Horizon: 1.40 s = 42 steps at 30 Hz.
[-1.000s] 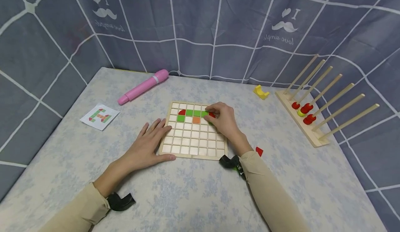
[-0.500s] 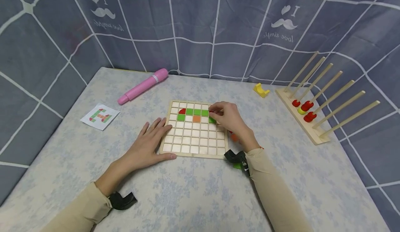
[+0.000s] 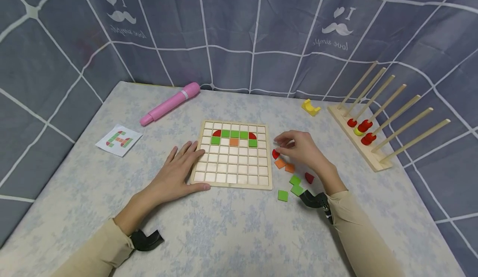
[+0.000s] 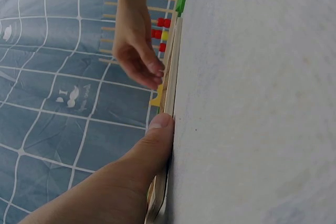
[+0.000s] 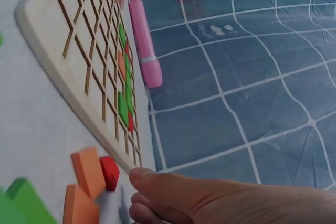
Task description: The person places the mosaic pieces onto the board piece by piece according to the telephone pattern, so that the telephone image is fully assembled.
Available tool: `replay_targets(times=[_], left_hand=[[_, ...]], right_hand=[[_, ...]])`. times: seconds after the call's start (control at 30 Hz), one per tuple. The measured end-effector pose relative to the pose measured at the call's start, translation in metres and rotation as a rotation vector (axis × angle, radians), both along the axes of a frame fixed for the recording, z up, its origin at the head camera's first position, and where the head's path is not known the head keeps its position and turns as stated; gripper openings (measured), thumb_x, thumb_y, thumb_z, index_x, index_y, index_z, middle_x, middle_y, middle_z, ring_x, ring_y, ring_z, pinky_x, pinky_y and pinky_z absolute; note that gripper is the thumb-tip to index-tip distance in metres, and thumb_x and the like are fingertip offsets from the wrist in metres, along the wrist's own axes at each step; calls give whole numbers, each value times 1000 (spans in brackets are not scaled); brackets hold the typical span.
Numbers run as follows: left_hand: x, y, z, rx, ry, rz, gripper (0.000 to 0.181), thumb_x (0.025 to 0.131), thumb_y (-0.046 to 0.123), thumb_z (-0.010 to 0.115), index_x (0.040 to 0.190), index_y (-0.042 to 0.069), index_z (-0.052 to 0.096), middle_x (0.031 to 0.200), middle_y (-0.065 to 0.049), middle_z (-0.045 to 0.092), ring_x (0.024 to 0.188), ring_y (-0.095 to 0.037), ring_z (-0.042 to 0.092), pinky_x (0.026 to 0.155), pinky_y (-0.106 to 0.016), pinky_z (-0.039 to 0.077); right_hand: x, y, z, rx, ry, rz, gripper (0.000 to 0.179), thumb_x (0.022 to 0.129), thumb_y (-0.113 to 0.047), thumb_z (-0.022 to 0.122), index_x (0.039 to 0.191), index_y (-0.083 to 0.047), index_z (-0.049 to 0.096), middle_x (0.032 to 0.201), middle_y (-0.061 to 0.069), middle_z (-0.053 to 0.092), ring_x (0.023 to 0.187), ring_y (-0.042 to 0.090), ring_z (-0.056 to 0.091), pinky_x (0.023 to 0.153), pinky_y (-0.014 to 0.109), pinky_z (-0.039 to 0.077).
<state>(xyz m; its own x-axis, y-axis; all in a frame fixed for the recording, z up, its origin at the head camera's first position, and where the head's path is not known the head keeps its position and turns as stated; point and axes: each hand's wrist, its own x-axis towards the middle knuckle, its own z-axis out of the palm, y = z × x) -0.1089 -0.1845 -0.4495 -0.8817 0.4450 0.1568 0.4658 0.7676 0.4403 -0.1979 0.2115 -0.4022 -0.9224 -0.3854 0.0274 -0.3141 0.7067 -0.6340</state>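
Observation:
A wooden grid board (image 3: pixel 239 177) lies on the table. In its upper rows sit a red rounded piece (image 3: pixel 217 133) at each end, several green square tiles (image 3: pixel 234 134) and an orange tile (image 3: pixel 233 142). My left hand (image 3: pixel 173 175) rests spread along the board's left side, thumb at the near corner. My right hand (image 3: pixel 300 146) hovers right of the board, fingers loosely bent, beside a loose red piece (image 3: pixel 275 154). In the right wrist view a small gap separates the thumb from that red piece (image 5: pixel 109 173); nothing shows in its grip.
Right of the board lie orange tiles (image 3: pixel 289 168), green tiles (image 3: pixel 295 180) and another red piece (image 3: pixel 309 178). A pattern card (image 3: pixel 119 140) and pink marker-shaped stick (image 3: pixel 169 104) lie left. A yellow piece (image 3: pixel 310 107) and pegged rack (image 3: pixel 358 140) with beads stand right.
My right hand has left the board's top right and moved right and toward me, over the loose pieces. The red rounded piece and green tile it covered now show. My left hand stays put.

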Motion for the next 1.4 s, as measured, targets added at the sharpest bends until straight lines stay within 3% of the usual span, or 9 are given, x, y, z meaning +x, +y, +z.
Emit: replay_targets(times=[0.17,0.4,0.73,1.07,1.4], left_hand=[[0,0,1,2,12,-3,99,86,62,79,160,8,40,173,-21,26,161,-42,19,128,-66,9],[0,0,1,-13,-23,4,102,85,62,80,161,10,38,175,-18,22,163,-39,16,129,-63,6],[3,0,-3,-6,-39,9,101,86,63,79,161,10,37,174,-19,22,163,-40,15,129,-63,7],[-1,1,2,-27,-39,2,103,85,62,80,162,11,36,175,-16,21,164,-37,14,130,-63,6],[0,1,2,-21,-29,8,102,86,63,78,162,10,36,175,-18,22,163,-39,15,129,-64,6]], right_hand=[[12,17,-4,24,-27,-21,27,94,-6,78,120,-3,76,113,12,77,101,27,72,93,47,62],[27,35,-7,42,-26,-16,28,92,-15,83,118,-6,77,111,8,78,99,24,72,92,47,62],[49,40,-17,57,85,43,32,84,-15,90,114,-8,79,105,4,76,94,22,71,85,44,60],[53,38,-22,72,184,40,26,86,-11,88,110,-8,79,103,3,76,93,21,75,83,44,61],[51,35,-25,61,225,41,24,86,-11,88,108,-10,80,99,1,75,89,19,74,79,41,61]])
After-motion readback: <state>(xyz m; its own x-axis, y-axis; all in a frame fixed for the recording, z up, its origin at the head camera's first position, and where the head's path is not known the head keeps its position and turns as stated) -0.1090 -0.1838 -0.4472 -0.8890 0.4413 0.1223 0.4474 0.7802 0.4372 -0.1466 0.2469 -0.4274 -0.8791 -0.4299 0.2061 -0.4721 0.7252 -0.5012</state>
